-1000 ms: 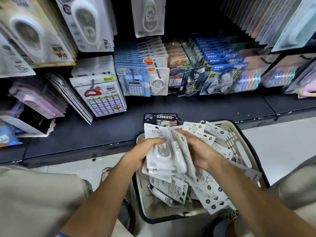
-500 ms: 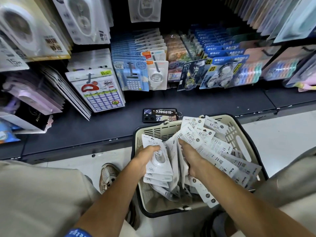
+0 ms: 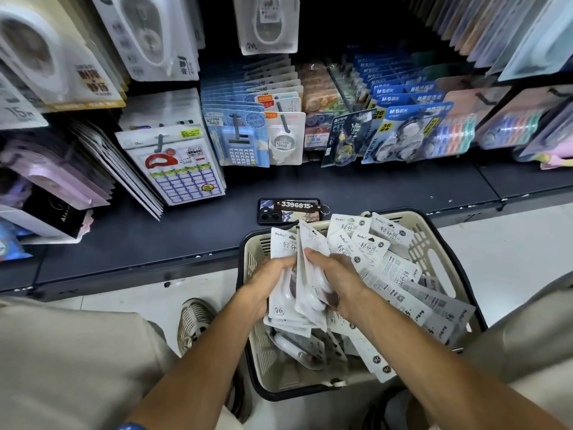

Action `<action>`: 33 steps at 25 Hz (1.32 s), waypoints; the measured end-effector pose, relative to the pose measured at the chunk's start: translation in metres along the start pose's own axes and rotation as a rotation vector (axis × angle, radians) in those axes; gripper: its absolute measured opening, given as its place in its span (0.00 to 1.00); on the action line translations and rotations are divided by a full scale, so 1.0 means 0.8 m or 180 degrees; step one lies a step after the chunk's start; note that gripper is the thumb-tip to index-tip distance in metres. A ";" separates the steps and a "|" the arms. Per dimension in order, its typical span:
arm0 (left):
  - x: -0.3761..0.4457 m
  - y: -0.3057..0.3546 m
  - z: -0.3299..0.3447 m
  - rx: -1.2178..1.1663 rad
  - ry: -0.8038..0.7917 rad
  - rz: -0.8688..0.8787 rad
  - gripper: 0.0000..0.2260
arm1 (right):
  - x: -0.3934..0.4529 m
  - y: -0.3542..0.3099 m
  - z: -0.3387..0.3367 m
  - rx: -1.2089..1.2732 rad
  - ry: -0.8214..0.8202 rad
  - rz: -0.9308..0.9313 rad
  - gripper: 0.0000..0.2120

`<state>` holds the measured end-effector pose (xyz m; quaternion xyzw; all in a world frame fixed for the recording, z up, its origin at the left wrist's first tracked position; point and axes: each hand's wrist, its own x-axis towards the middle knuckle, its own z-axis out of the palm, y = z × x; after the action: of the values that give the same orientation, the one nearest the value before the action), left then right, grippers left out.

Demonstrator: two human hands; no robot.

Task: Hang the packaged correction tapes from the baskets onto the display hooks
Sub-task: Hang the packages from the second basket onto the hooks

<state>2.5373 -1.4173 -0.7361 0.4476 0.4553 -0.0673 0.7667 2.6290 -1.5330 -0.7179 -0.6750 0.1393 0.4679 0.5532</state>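
Observation:
A beige basket (image 3: pixel 428 256) with a black rim sits on the floor between my knees, filled with several white packaged correction tapes (image 3: pixel 400 283). Over it, my left hand (image 3: pixel 266 283) and my right hand (image 3: pixel 338 280) grip a stack of the packs (image 3: pixel 304 283) from either side, holding it upright. A matching white correction tape pack (image 3: pixel 268 23) hangs on a display hook at the top centre. Hooks (image 3: pixel 283 121) on the back wall carry other stationery packs.
A phone (image 3: pixel 290 211) with a numbered tag lies on the dark bottom shelf (image 3: pixel 155 240) just behind the basket. Hanging packs crowd the wall on the left, centre and right. My shoe (image 3: pixel 193 324) rests on the white floor left of the basket.
Both hands and the stack dropped lower over the basket, then came closer together, squaring the packs. My view tilted slightly upward along the shelf.

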 end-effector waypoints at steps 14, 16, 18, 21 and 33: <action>-0.030 0.064 -0.007 -0.0958 -0.0345 0.0880 0.29 | -0.034 -0.090 -0.019 0.0178 -0.0517 -0.1248 0.32; -0.041 0.070 -0.007 -0.1088 -0.0336 0.1003 0.26 | -0.044 -0.095 -0.020 0.0677 -0.0539 -0.1244 0.37; -0.053 0.077 -0.006 -0.1143 -0.0335 0.1142 0.26 | -0.058 -0.102 -0.024 0.0854 -0.0586 -0.1274 0.32; -0.084 0.096 -0.003 -0.1116 -0.0276 0.1383 0.25 | -0.085 -0.112 -0.024 0.0842 -0.0694 -0.1299 0.21; -0.276 0.260 -0.084 -0.0469 0.0485 0.3414 0.31 | -0.207 -0.261 0.002 -0.0971 -0.0883 -0.2830 0.14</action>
<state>2.4737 -1.3113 -0.4513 0.5657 0.2209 0.3979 0.6877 2.6890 -1.5135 -0.4590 -0.6737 -0.3075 0.2870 0.6076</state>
